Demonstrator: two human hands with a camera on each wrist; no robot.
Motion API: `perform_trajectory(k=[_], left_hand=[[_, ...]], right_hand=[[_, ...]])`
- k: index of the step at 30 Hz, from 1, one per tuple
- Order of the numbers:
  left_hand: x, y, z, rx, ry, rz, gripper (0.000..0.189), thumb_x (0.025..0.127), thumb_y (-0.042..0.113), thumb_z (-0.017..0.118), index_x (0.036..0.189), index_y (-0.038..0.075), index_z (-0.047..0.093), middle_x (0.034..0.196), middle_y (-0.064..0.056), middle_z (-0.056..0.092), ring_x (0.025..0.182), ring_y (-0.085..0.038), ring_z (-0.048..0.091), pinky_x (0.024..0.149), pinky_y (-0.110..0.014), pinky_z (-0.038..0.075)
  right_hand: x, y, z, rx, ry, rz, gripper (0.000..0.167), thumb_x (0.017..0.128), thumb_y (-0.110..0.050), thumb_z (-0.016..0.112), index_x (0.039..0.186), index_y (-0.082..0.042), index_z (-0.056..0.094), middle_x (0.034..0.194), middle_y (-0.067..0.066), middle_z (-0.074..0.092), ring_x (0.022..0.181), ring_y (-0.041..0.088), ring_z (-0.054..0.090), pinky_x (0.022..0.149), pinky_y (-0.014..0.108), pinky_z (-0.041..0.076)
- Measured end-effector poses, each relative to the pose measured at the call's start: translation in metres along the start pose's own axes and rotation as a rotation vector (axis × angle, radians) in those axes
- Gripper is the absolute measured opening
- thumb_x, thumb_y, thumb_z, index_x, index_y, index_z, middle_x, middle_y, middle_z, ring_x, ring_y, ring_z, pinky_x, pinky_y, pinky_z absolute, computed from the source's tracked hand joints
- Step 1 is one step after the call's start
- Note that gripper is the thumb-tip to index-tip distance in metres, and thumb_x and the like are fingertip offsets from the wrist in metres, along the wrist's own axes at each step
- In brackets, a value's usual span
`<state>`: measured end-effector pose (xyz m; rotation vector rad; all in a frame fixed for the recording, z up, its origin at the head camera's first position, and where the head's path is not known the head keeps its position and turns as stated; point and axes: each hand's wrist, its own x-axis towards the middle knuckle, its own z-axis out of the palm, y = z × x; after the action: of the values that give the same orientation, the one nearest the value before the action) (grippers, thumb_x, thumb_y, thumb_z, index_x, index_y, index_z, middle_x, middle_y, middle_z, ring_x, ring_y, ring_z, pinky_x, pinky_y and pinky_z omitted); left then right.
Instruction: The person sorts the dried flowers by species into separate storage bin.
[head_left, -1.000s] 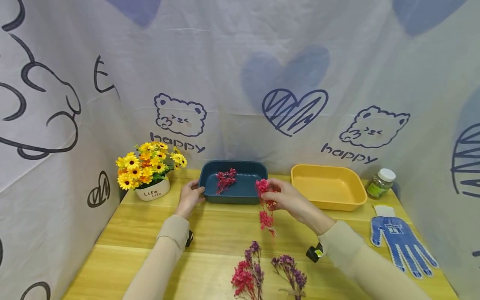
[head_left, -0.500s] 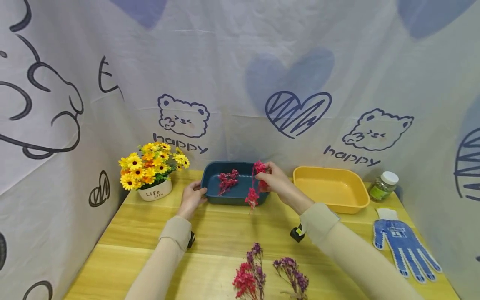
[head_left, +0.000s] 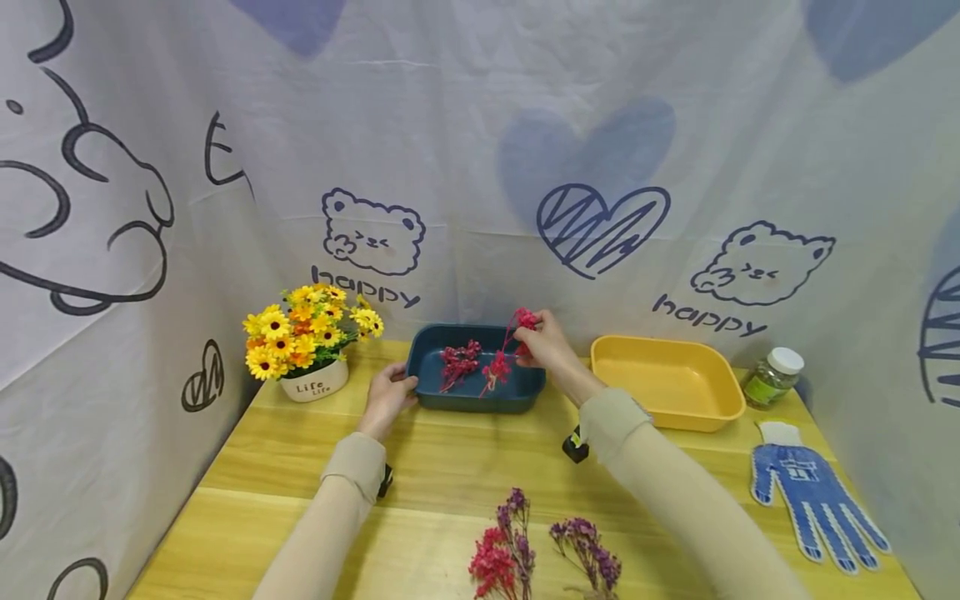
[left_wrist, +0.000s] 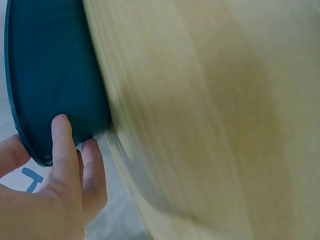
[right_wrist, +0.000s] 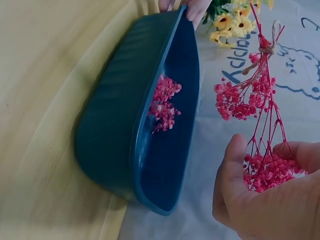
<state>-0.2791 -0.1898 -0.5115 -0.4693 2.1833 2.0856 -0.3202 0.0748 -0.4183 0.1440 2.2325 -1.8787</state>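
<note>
My left hand [head_left: 386,398] grips the left end of a dark blue-green tray [head_left: 480,403]. In the left wrist view its thumb lies at the rim and its fingers [left_wrist: 64,145] touch the outer wall. A sprig of pink dried flowers [head_left: 459,362] lies inside the tray. Over the tray's right half, my right hand [head_left: 552,350] holds a second bunch of pink dried flowers [right_wrist: 245,97] by one blossom end. Its twine-tied stems point away from the palm in the right wrist view, clear of the tray's floor there.
A yellow tray [head_left: 667,421] stands at the right, beside a lidded jar [head_left: 772,377] and a blue-and-white glove [head_left: 817,496]. Yellow flowers in a white pot [head_left: 315,383] stand at the left. Pink and purple bunches [head_left: 502,550] and a purple bunch [head_left: 588,554] lie at the front.
My right hand has carried the pink bunch from the tray's front right corner up and over its right half. My left hand has kept its grip on the tray's left end.
</note>
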Motion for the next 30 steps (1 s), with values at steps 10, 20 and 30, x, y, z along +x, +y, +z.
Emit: perform_trajectory(k=[10,20,30], left_hand=[[0.0,-0.003,0.0,0.002,0.008,0.026,0.049,0.108,0.004,0.053,0.155,-0.006,0.044,0.141,-0.027,0.053,0.132,-0.043,0.06,0.104,-0.042,0.059],[-0.001,-0.003,-0.002,0.001,0.001,0.032,0.049,0.109,0.005,0.052,0.156,-0.007,0.043,0.14,-0.027,0.053,0.131,-0.043,0.06,0.108,-0.047,0.057],[-0.002,0.0,-0.001,-0.005,0.014,0.036,0.048,0.108,0.005,0.053,0.155,-0.006,0.045,0.138,-0.025,0.053,0.131,-0.043,0.06,0.108,-0.047,0.057]], right_hand=[[0.023,0.014,0.012,-0.042,0.075,-0.037,0.031,0.104,-0.007,0.057,0.131,-0.001,0.042,0.117,0.013,0.051,0.07,0.016,0.058,0.063,0.026,0.064],[0.034,0.031,0.027,-0.208,0.121,-0.023,0.04,0.103,-0.008,0.058,0.137,0.001,0.039,0.118,0.02,0.055,0.079,0.03,0.067,0.08,0.05,0.067],[0.042,0.04,0.031,-0.358,0.093,0.035,0.071,0.105,-0.011,0.058,0.161,0.0,0.016,0.146,0.032,0.047,0.08,0.034,0.069,0.077,0.049,0.068]])
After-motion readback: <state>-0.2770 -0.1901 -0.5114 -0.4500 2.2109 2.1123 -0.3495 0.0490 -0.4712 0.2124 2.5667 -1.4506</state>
